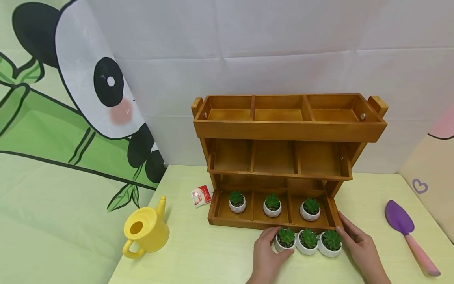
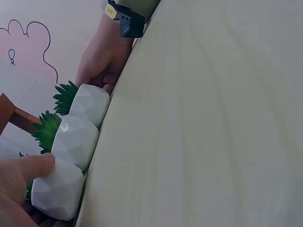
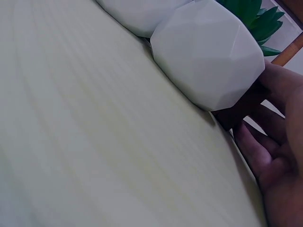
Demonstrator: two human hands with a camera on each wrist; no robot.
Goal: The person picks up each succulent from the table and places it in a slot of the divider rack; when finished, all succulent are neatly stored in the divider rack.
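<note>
Three small succulents in white faceted pots stand side by side before a tiered wooden shelf. My left hand holds the left potted succulent, its thumb on the front of the white pot in the left wrist view. The middle potted succulent touches its neighbours. Beside the right potted succulent, my right hand has its thumb at the pot's edge and its other fingers along the shelf's front right corner. Part of those fingers is hidden in the right wrist view.
On the bottom tier sit three more potted succulents, left, centre and right. A yellow watering can stands at left, near a red and white packet. A purple trowel with a pink handle lies at right.
</note>
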